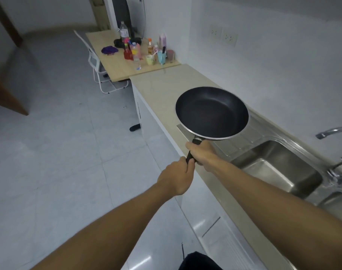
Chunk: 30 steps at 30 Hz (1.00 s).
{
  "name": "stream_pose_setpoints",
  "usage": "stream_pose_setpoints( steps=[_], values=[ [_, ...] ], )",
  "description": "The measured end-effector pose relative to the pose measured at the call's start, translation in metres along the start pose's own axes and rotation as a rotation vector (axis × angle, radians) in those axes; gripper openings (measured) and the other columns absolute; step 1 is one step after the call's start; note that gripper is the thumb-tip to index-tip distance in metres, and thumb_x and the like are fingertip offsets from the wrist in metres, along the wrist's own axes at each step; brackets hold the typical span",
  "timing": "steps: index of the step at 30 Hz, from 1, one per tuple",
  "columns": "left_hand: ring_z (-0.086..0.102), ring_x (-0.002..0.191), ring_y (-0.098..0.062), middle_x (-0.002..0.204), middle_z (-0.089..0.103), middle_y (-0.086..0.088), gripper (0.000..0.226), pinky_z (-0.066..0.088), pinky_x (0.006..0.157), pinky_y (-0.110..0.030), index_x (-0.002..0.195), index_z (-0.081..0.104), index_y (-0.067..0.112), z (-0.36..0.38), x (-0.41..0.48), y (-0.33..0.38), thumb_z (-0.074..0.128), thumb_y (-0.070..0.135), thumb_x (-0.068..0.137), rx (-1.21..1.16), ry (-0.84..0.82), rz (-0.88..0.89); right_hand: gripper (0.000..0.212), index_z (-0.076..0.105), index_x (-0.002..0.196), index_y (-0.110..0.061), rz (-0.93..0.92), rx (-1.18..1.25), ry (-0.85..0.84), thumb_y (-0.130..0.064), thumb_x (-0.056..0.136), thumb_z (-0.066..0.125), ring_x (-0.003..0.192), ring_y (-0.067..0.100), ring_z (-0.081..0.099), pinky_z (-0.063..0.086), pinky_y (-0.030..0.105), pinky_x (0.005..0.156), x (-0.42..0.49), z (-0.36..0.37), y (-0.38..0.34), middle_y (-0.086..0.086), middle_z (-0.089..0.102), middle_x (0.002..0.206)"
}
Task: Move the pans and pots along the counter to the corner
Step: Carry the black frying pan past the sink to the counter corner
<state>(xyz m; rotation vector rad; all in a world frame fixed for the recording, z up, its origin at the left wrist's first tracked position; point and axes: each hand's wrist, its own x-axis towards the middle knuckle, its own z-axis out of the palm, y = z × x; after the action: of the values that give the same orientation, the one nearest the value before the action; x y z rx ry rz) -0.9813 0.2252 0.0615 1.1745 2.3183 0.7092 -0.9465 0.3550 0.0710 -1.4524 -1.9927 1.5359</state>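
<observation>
A black non-stick frying pan (pixel 212 113) with a metal rim hangs in the air over the beige counter (pixel 166 84), just left of the sink's drainboard. Its black handle points back toward me. My right hand (pixel 202 154) grips the handle close to the pan. My left hand (pixel 178 176) grips the handle's end, below and left of the right hand. The pan is level and holds nothing. No other pan or pot shows in the head view.
A steel sink (pixel 279 170) with a tap (pixel 331 131) lies to the right. Beyond the counter's far end stands a wooden table (pixel 117 63) crowded with bottles and cups (pixel 150 53), and a white folding chair (pixel 96 63). The tiled floor is on the left.
</observation>
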Motion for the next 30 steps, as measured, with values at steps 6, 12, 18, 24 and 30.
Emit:
stream_pose_setpoints(
  steps=[6, 12, 18, 24, 30],
  values=[
    [0.063, 0.078, -0.020, 0.088, 0.064, -0.003, 0.053, 0.056, 0.074, -0.042, 0.101, 0.052, 0.019, -0.029, 0.082, -0.027, 0.015, 0.056, 0.102, 0.034, -0.005, -0.003, 0.019, 0.056, 0.069, -0.012, 0.012, 0.003, -0.008, -0.029, 0.078, 0.061, 0.045, 0.015, 0.047, 0.035, 0.019, 0.039, 0.077, 0.029, -0.041, -0.001, 0.054, 0.056],
    [0.062, 0.073, -0.020, 0.081, 0.062, -0.001, 0.052, 0.053, 0.067, -0.040, 0.095, 0.051, 0.020, -0.063, 0.180, -0.051, 0.015, 0.056, 0.101, 0.047, -0.012, -0.012, 0.018, 0.055, 0.071, -0.012, 0.008, 0.013, -0.042, -0.026, 0.080, 0.059, 0.049, 0.015, 0.049, 0.032, 0.015, 0.031, 0.169, 0.053, -0.086, 0.000, 0.054, 0.059],
    [0.056, 0.066, -0.014, 0.075, 0.056, 0.003, 0.045, 0.036, 0.054, -0.027, 0.092, 0.047, 0.021, -0.101, 0.267, -0.070, 0.016, 0.052, 0.104, 0.085, -0.034, -0.019, 0.022, 0.058, 0.070, -0.012, 0.014, -0.043, -0.067, -0.032, 0.079, 0.059, 0.053, 0.017, 0.056, 0.039, 0.023, 0.046, 0.252, 0.075, -0.131, 0.001, 0.061, 0.062],
    [0.056, 0.067, -0.015, 0.077, 0.057, 0.002, 0.045, 0.039, 0.057, -0.030, 0.094, 0.048, 0.021, -0.124, 0.337, -0.097, 0.017, 0.052, 0.104, 0.058, -0.036, -0.050, 0.022, 0.056, 0.068, -0.013, 0.036, -0.085, -0.099, -0.032, 0.078, 0.059, 0.045, 0.017, 0.051, 0.037, 0.022, 0.041, 0.322, 0.104, -0.167, 0.001, 0.058, 0.057],
    [0.063, 0.077, -0.021, 0.085, 0.063, -0.003, 0.051, 0.054, 0.071, -0.041, 0.100, 0.053, 0.018, -0.152, 0.402, -0.140, 0.016, 0.054, 0.103, 0.049, -0.086, -0.036, 0.020, 0.057, 0.072, -0.012, 0.084, -0.050, -0.105, -0.030, 0.081, 0.059, 0.049, 0.017, 0.054, 0.039, 0.024, 0.045, 0.384, 0.147, -0.191, 0.001, 0.059, 0.061]
  ],
)
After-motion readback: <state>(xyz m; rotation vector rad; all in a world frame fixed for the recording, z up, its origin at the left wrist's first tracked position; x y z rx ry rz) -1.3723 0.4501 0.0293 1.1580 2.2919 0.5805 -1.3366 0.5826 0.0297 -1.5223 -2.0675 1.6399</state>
